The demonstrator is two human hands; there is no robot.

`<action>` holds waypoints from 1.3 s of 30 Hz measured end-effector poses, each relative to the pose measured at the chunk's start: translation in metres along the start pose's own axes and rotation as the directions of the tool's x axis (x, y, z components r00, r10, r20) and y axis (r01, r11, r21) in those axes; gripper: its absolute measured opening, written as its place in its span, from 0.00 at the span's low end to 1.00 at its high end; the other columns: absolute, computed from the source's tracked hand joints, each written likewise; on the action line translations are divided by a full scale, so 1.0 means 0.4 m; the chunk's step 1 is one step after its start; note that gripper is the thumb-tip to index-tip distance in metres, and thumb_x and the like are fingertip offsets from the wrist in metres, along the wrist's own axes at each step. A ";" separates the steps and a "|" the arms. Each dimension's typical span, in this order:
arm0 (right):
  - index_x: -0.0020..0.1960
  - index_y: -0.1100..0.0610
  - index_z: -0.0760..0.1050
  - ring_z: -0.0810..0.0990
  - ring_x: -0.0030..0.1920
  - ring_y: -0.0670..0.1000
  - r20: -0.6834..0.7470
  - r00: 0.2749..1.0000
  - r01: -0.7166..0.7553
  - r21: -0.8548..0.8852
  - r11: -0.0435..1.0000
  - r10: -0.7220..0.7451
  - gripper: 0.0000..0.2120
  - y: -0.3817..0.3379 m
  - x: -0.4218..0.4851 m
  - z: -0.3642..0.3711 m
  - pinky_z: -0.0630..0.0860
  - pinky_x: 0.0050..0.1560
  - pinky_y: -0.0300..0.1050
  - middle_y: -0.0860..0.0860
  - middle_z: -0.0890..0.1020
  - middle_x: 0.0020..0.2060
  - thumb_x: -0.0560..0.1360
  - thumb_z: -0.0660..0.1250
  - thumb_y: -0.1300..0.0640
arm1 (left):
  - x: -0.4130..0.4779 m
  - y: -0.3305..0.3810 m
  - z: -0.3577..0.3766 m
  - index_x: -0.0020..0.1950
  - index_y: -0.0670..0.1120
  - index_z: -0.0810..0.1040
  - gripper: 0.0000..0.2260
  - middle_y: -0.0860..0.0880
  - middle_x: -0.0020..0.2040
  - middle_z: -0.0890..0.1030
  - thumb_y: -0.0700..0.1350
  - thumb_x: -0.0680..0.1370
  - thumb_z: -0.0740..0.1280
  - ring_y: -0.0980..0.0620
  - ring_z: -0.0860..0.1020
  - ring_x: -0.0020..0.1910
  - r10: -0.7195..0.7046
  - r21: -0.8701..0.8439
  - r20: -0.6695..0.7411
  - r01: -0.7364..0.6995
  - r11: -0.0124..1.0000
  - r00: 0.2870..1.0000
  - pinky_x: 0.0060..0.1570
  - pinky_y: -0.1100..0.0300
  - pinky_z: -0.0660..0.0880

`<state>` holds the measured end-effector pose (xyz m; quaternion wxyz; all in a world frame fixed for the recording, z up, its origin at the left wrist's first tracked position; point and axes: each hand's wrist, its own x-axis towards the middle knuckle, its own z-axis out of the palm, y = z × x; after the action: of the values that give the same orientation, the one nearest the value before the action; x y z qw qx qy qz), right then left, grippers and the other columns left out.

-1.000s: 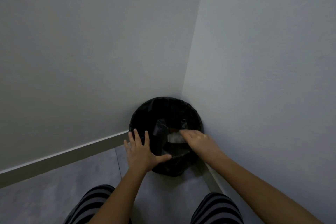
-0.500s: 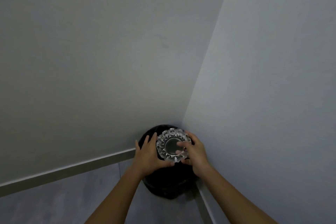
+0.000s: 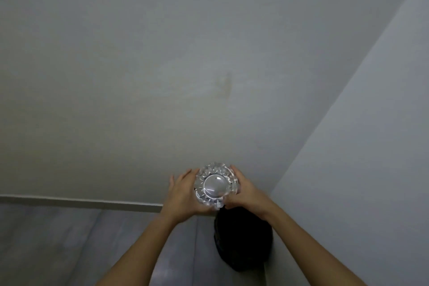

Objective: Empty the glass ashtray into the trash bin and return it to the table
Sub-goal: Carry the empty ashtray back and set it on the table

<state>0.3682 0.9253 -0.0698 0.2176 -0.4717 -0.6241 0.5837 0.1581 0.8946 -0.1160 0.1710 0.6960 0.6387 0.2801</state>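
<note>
A pale wall (image 3: 116,76) fills the left and the top of the view, and a light skirting strip (image 3: 76,201) is seen along its foot. Below that strip, grey floor (image 3: 58,244) is laid out towards the near edge.

Near the middle, the left hand (image 3: 183,195) is raised on a bare forearm that is stretched up from the lower edge. Its palm is pressed against the left side of the ashtray (image 3: 216,187), the thumb is tucked under the glass, and the fingers are spread loosely along the rim rather than curled tight. The ashtray is held in the air between both hands, in front of the wall, above the bin and a little to its left. It is tilted so that its round face and its ring of cut facets are turned to the camera. A small dark speck is seen on that face.

The right hand (image 3: 246,193) is closed on the right side of the glass, with the fingers wrapped round the rim.

Below the hands, the black bin (image 3: 243,244) is set on the floor in the corner, against a second wall (image 3: 359,146) on the right. Its top is partly covered by the right wrist.
</note>
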 end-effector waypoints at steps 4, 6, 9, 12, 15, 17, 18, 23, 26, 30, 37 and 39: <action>0.76 0.61 0.47 0.73 0.65 0.52 0.166 0.978 0.167 -0.254 0.953 -0.127 0.48 -0.190 -0.032 0.073 0.73 0.59 0.31 0.55 0.68 0.68 0.66 0.72 0.76 | -0.091 0.045 -0.218 0.72 0.50 0.64 0.50 0.52 0.69 0.71 0.67 0.54 0.75 0.51 0.63 0.72 -0.076 0.045 -0.112 0.082 0.996 0.991 0.72 0.39 0.48; 0.76 0.66 0.46 0.68 0.70 0.55 0.241 0.947 0.299 -0.415 0.859 -0.213 0.51 -0.268 -0.046 0.134 0.69 0.69 0.41 0.58 0.64 0.72 0.65 0.76 0.70 | -0.162 0.062 -0.317 0.72 0.49 0.64 0.50 0.52 0.69 0.72 0.66 0.55 0.76 0.50 0.63 0.72 -0.112 0.078 -0.177 0.127 0.989 0.978 0.72 0.38 0.48; 0.76 0.65 0.50 0.63 0.73 0.55 0.343 0.876 0.474 -0.488 0.733 -0.339 0.52 -0.355 -0.075 0.234 0.61 0.73 0.42 0.59 0.63 0.73 0.63 0.80 0.62 | -0.272 0.075 -0.434 0.73 0.47 0.62 0.51 0.50 0.70 0.71 0.63 0.56 0.78 0.49 0.62 0.72 -0.166 0.139 -0.269 0.208 0.968 0.949 0.72 0.38 0.47; 0.74 0.63 0.55 0.67 0.69 0.52 0.440 0.788 0.610 -0.464 0.643 -0.431 0.50 -0.424 -0.103 0.350 0.59 0.65 0.29 0.59 0.67 0.70 0.61 0.80 0.59 | -0.401 0.071 -0.538 0.73 0.47 0.61 0.51 0.50 0.71 0.69 0.63 0.57 0.77 0.50 0.61 0.73 -0.227 0.161 -0.367 0.302 0.940 0.902 0.72 0.38 0.46; 0.72 0.63 0.61 0.72 0.66 0.54 0.555 0.677 0.727 -0.397 0.560 -0.484 0.47 -0.501 -0.149 0.494 0.66 0.65 0.36 0.58 0.72 0.66 0.59 0.81 0.58 | -0.557 0.067 -0.635 0.74 0.48 0.59 0.51 0.51 0.72 0.68 0.65 0.58 0.76 0.50 0.59 0.74 -0.303 0.172 -0.462 0.419 0.891 0.834 0.73 0.38 0.45; 0.70 0.61 0.63 0.74 0.64 0.55 0.608 0.607 0.783 -0.344 0.519 -0.512 0.45 -0.543 -0.181 0.594 0.70 0.64 0.41 0.57 0.74 0.64 0.59 0.81 0.58 | -0.655 0.064 -0.690 0.74 0.48 0.58 0.51 0.51 0.73 0.67 0.65 0.58 0.75 0.51 0.58 0.74 -0.358 0.172 -0.514 0.503 0.847 0.779 0.73 0.39 0.45; 0.70 0.59 0.63 0.74 0.64 0.54 0.635 0.574 0.804 -0.318 0.503 -0.517 0.45 -0.559 -0.199 0.648 0.70 0.64 0.41 0.57 0.75 0.64 0.59 0.81 0.57 | -0.709 0.062 -0.715 0.74 0.48 0.58 0.51 0.51 0.73 0.67 0.65 0.58 0.75 0.51 0.58 0.74 -0.381 0.168 -0.547 0.543 0.822 0.746 0.73 0.39 0.46; 0.73 0.58 0.58 0.70 0.68 0.54 0.759 0.442 0.882 -0.271 0.386 -0.477 0.49 -0.612 -0.292 0.913 0.63 0.63 0.32 0.56 0.71 0.68 0.60 0.80 0.56 | -0.968 0.049 -0.818 0.74 0.50 0.57 0.51 0.50 0.72 0.67 0.64 0.58 0.76 0.51 0.57 0.74 -0.486 0.085 -0.656 0.696 0.713 0.578 0.73 0.42 0.44; 0.75 0.56 0.56 0.66 0.71 0.54 0.817 0.365 0.926 -0.271 0.262 -0.447 0.52 -0.628 -0.368 1.066 0.68 0.69 0.47 0.54 0.68 0.71 0.59 0.80 0.50 | -1.127 0.047 -0.854 0.75 0.49 0.55 0.52 0.49 0.73 0.65 0.63 0.59 0.76 0.51 0.55 0.75 -0.562 0.016 -0.683 0.780 0.626 0.466 0.74 0.43 0.44; 0.73 0.53 0.57 0.67 0.69 0.54 0.869 0.277 0.959 -0.220 0.181 -0.411 0.51 -0.611 -0.497 1.257 0.72 0.62 0.51 0.52 0.69 0.69 0.57 0.79 0.47 | -1.355 0.046 -0.874 0.75 0.51 0.55 0.52 0.48 0.74 0.64 0.64 0.58 0.76 0.51 0.55 0.75 -0.635 -0.083 -0.700 0.845 0.529 0.328 0.74 0.44 0.45; 0.72 0.52 0.58 0.69 0.67 0.54 0.925 0.176 0.979 -0.128 0.161 -0.338 0.50 -0.517 -0.736 1.552 0.72 0.61 0.52 0.52 0.71 0.68 0.57 0.78 0.45 | -1.726 0.029 -0.890 0.75 0.51 0.55 0.52 0.47 0.73 0.65 0.67 0.58 0.73 0.49 0.55 0.75 -0.730 -0.098 -0.657 0.939 0.329 0.187 0.74 0.43 0.42; 0.73 0.53 0.57 0.68 0.68 0.55 0.937 0.161 0.981 -0.118 0.152 -0.310 0.51 -0.488 -0.795 1.624 0.72 0.63 0.52 0.52 0.70 0.69 0.57 0.78 0.44 | -1.818 0.019 -0.887 0.75 0.51 0.55 0.52 0.48 0.73 0.66 0.69 0.58 0.72 0.49 0.57 0.74 -0.745 -0.072 -0.647 0.959 0.274 0.164 0.74 0.42 0.43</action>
<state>-0.0847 0.3422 0.0555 -0.0148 0.1601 -0.9667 0.1990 -0.0717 0.1350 0.0424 -0.0274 0.0968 0.9746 0.1999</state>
